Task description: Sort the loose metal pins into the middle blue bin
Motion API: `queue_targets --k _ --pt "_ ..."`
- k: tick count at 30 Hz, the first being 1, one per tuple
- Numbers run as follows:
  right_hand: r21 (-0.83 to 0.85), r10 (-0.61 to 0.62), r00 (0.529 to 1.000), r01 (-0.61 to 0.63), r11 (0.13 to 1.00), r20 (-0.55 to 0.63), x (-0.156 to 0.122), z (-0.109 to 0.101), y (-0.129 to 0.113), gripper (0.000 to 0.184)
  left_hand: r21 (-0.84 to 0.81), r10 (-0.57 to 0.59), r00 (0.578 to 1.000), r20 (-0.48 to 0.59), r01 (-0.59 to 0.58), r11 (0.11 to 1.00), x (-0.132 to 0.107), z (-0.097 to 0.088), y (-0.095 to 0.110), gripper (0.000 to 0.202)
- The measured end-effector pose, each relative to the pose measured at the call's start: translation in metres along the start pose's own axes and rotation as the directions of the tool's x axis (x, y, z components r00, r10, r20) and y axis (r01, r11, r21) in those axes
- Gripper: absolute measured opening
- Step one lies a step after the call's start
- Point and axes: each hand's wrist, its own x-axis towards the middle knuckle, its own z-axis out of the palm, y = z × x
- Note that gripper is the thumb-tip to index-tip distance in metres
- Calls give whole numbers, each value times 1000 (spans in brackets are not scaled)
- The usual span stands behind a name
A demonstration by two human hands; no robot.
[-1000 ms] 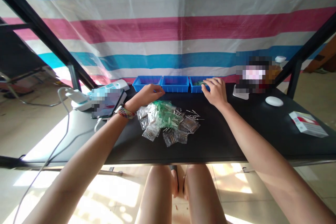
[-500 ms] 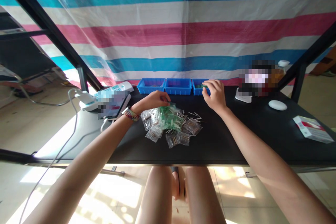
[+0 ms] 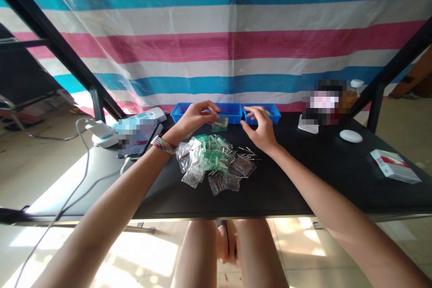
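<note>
My left hand (image 3: pixel 199 117) pinches a small green-tinted plastic packet (image 3: pixel 220 124), held up in front of the middle blue bin (image 3: pixel 232 112). With fingers apart and nothing in it, my right hand (image 3: pixel 260 128) hovers before the right blue bin (image 3: pixel 274 117), which it partly hides. Some greenish content shows inside that bin. Below both hands lies a pile of green packets (image 3: pixel 216 159) mixed with clear packets (image 3: pixel 192 176) of small brownish pieces. Loose thin metal pins (image 3: pixel 248 152) are scattered at the pile's right side. The left blue bin (image 3: pixel 179 110) is partly behind my left hand.
A power strip (image 3: pixel 145 119) and a phone-like device (image 3: pixel 145 139) with a cable stand at the left. To the right are a white stand (image 3: pixel 308 125), a white oval object (image 3: pixel 351 136) and a small box (image 3: pixel 394 166). Black frame posts flank the table (image 3: pixel 286 189).
My left hand has risen from the pile with a green packet. My right hand has moved left and slightly down, from the right bin toward my left hand. The view has shifted slightly.
</note>
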Motion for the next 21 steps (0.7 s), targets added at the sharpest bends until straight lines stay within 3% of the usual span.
queue_targets --k 3,6,8,12,15,17,21 --pt "401 171 963 -243 883 207 -4 11 -18 48 -91 46 998 -33 -48 995 -4 14 3 36" --pt "538 241 901 -413 735 362 -7 16 -27 41 -133 33 998 -54 -40 990 -11 26 3 37" --pt "564 256 887 -445 696 383 -7 17 -31 43 -135 20 998 -59 -27 991 -15 30 2 39" --pt "543 238 930 -358 759 280 -9 14 -34 38 -54 -2 999 -52 -1 999 -22 28 1 40" --pt "423 113 983 -165 891 145 -11 9 -37 24 35 -64 997 42 63 997 -26 25 1 57" --pt "326 12 994 -48 944 111 -12 6 -39 16 75 -120 988 96 113 991 -28 26 2 63" --pt "249 -45 994 19 968 103 -13 4 -41 18 120 -124 989 85 113 986 -31 29 -1 49"
